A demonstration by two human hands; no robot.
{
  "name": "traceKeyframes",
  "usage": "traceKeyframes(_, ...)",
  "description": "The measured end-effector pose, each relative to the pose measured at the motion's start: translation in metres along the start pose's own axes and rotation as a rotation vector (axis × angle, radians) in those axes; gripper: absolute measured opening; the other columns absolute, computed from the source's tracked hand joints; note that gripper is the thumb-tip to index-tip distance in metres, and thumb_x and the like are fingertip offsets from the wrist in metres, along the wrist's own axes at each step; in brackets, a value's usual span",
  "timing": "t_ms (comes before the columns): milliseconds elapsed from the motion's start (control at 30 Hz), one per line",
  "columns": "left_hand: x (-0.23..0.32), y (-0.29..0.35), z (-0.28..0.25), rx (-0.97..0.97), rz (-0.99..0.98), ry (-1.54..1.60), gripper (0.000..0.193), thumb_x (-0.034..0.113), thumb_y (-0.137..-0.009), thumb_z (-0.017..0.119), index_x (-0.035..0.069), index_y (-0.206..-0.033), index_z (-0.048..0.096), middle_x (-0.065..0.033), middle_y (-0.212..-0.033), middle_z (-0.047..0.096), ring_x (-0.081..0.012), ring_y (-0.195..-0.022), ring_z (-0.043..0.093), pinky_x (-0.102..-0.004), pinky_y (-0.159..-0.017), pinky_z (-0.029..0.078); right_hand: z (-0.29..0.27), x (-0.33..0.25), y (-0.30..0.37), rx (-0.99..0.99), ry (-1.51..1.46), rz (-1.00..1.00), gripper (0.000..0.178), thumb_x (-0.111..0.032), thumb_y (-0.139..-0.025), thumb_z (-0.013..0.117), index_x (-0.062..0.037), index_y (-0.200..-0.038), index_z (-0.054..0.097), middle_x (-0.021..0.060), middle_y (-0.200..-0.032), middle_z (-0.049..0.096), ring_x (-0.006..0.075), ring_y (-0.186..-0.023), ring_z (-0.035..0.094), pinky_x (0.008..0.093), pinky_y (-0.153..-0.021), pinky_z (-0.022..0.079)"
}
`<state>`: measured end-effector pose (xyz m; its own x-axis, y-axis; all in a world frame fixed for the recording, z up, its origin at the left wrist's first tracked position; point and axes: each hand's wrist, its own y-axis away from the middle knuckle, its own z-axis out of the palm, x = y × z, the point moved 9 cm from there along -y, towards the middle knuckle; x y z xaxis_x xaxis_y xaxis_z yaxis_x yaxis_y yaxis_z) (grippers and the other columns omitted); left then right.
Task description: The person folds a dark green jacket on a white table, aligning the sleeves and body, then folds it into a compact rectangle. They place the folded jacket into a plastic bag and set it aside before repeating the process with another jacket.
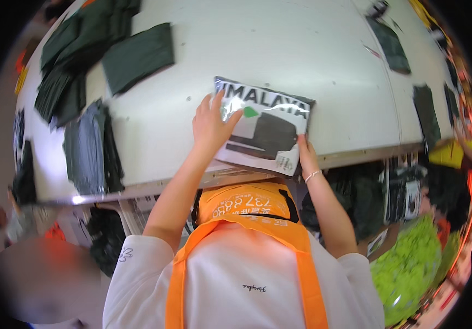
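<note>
A flat plastic clothing package (279, 104) lies at the near edge of the white table, its front printed with a dark garment and a green leaf shape. My left hand (212, 122) rests on the package's left side with its fingers spread over the glossy film. At the right edge, my right hand (307, 154) grips the package, thumb on top and the other fingers mostly hidden beneath or behind it. A thin bracelet circles my right wrist.
Stacks of dark folded garments (85, 41) and one flat dark piece (140, 57) lie on the white table (236, 38) to the left, beside a greyish pile (90, 151). More dark pieces (392, 46) lie far right. A bright green bagged heap (408, 268) stands below right.
</note>
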<state>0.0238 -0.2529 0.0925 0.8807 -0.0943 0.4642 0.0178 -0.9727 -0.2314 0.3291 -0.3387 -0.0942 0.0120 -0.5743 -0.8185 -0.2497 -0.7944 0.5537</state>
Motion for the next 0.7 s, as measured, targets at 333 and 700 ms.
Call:
traceKeyframes(333, -0.078, 0.214, 0.009, -0.117, -0.841, 0.338, 0.097, 0.058, -0.075, 0.065, 0.015, -0.148, 0.019, -0.0271, -0.113, 0.048, -0.0410, -0.103, 0.054, -0.0430, -0.090, 0.044, 0.038, -0.042, 0.012, -0.233, 0.466, -0.271, 0.062, -0.046, -0.092, 0.053, 0.0097, -0.118, 0.044, 0.0211, -0.107, 0.058, 0.0257, -0.098, 0.056, 0.0348, -0.088, 0.044)
traceKeyframes(700, -0.076, 0.580, -0.072, 0.443, -1.567, 0.487, 0.081, 0.038, -0.078, 0.071, 0.011, -0.144, 0.032, -0.0198, -0.121, 0.059, -0.0282, -0.111, 0.058, -0.0353, -0.094, 0.044, 0.209, -0.014, 0.275, -1.236, 0.907, -0.630, 0.085, -0.026, -0.079, 0.072, 0.0047, -0.143, 0.025, 0.0255, -0.137, 0.043, 0.0299, -0.124, 0.047, 0.0337, -0.100, 0.039)
